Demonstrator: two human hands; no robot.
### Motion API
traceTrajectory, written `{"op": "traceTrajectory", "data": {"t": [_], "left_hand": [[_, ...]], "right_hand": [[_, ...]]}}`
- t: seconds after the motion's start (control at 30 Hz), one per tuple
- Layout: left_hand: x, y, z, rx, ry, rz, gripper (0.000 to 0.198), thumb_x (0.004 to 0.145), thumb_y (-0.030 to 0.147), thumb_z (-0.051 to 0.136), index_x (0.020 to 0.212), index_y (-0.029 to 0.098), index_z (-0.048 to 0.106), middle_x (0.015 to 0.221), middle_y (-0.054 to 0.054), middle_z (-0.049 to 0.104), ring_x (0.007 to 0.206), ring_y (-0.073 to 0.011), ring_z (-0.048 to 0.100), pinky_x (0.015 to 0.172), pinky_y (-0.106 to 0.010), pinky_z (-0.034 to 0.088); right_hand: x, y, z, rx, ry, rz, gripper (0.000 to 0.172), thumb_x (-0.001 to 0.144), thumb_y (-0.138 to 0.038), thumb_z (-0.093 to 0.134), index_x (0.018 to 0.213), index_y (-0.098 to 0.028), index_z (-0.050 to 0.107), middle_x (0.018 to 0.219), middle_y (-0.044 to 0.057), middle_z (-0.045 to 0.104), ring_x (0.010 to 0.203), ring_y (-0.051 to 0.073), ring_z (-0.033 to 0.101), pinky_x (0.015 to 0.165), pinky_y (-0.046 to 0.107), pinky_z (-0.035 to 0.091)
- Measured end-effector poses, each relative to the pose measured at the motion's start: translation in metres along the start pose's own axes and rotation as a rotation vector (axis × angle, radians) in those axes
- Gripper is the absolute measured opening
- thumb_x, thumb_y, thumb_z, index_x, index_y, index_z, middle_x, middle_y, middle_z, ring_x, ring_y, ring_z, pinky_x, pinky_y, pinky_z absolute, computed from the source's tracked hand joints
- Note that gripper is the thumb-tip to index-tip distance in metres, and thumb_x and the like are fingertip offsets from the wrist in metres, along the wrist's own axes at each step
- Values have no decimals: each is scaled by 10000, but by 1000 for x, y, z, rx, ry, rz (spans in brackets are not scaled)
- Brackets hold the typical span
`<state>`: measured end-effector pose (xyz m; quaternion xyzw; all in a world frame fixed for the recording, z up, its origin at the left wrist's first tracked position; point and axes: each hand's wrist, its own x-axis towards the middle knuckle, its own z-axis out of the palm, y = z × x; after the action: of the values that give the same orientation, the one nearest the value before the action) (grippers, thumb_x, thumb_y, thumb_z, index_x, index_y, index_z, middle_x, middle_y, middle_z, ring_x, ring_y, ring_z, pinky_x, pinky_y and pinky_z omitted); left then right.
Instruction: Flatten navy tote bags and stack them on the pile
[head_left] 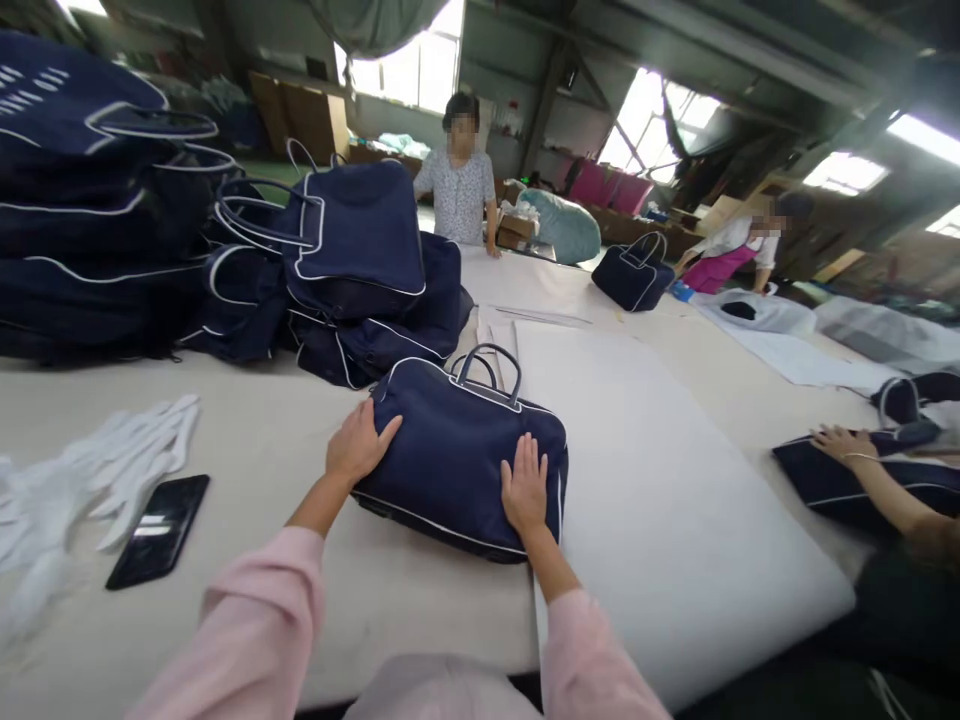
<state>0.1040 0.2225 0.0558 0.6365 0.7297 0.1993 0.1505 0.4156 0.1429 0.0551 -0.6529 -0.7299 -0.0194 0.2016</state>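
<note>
A navy blue travel bag (450, 455) with white piping lies on the table in front of me, its two handles pointing away. My left hand (361, 445) rests on the bag's left end, thumb spread over the top panel and the other fingers over the edge. Flat on the panel near the right end lies my right hand (525, 487), fingers stretched out. Neither hand is around the handles. The underside of the bag is hidden.
Navy bags (360, 230) are piled at the back left. White gloves (150, 450) and a black phone (159, 530) lie at left. A white sheet (645, 480) covers the table at right. A co-worker's hand (844, 442) presses another bag at far right; two people stand farther back.
</note>
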Motion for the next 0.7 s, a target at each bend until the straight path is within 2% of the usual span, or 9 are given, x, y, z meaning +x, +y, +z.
{"op": "traceTrajectory", "data": {"t": [0.07,0.1,0.23,0.37,0.47,0.53,0.6,0.63,0.7], "left_hand": [[4,5,3,11,-52,-54,740,911,656,407,1421,121,437,1398,-240,525,1243,-438,531,999,-590,443],[2,6,3,21,-71,-82,745,907,669,403,1419,130,445,1373,-241,548,1209,-445,557,970,-592,460],[-39,4,2,65,-100,-169,768,920,648,389,1457,99,399,1375,-259,542,1172,-459,579,945,-587,470],[-94,-6,4,66,-75,-177,752,958,535,367,1461,-23,333,1389,-301,505,1204,-445,556,974,-560,467],[-106,1,-11,69,33,-111,692,951,398,426,1470,-39,291,1504,-299,361,1403,-406,351,1137,-553,311],[-98,16,-32,79,206,31,661,947,340,446,1490,2,280,1562,-264,278,1468,-382,225,1188,-572,197],[-83,33,-51,72,398,218,626,969,322,421,1504,32,276,1569,-228,291,1483,-335,210,1206,-536,189],[-75,40,-56,70,459,297,611,982,319,400,1513,45,269,1569,-206,306,1486,-307,213,1213,-506,199],[-59,45,-50,128,427,411,592,1002,323,363,1533,86,254,1587,-150,297,1497,-266,190,1229,-482,173]], "right_hand": [[-9,17,52,-7,0,71,649,1035,-422,181,1515,-5,309,1541,229,345,1462,319,287,1177,566,233],[-9,27,67,-6,-2,73,648,1036,-429,186,1518,-12,306,1571,209,292,1481,302,243,1198,549,190],[-10,57,81,25,-32,-23,634,1038,-440,206,1524,-47,311,1605,144,236,1505,251,179,1230,494,99],[-3,57,62,91,-151,-58,639,1032,-469,199,1534,-89,306,1600,109,263,1501,252,198,1225,518,108],[28,29,16,140,-197,-142,611,1032,-487,214,1536,-159,323,1591,74,297,1499,257,208,1219,549,103],[54,-3,-24,149,-57,-262,579,1040,-457,234,1547,-186,302,1592,66,300,1503,242,196,1227,532,70],[72,-37,-53,168,142,-341,554,1045,-405,254,1561,-201,263,1599,65,286,1507,229,185,1232,516,58],[75,-52,-56,181,229,-335,550,1046,-376,255,1567,-199,242,1605,70,271,1510,230,171,1230,520,65],[72,-77,-35,192,351,-259,561,1043,-337,242,1570,-147,214,1611,113,242,1514,250,149,1218,549,92]]}}
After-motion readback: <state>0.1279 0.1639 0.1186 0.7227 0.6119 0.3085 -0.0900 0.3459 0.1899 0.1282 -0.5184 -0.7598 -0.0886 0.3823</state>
